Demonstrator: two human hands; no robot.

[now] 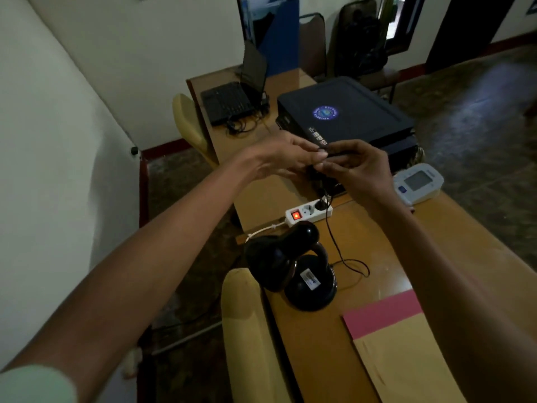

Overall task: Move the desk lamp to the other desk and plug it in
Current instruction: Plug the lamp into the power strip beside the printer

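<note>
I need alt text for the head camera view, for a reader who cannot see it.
Both hands, left hand and right hand, meet above a wooden desk, holding a small dark item between the fingertips. Below them a black desk lamp sits folded, its cord running toward a white power strip with a glowing red switch.

Dim room, soft blur, wide-angle bending at edges.

Both hands, left [286,158] and right [359,167], pinch a small dark object that is too blurred and too covered by fingers to identify. The thin black cord [334,237] disappears behind them, so its upper end is unseen. The yellow-brown paper envelope [406,365] and the long wooden desk [453,237] are cut off by the lower and right edges. The round blue emblem's [325,112] lettering is unreadable.
</note>
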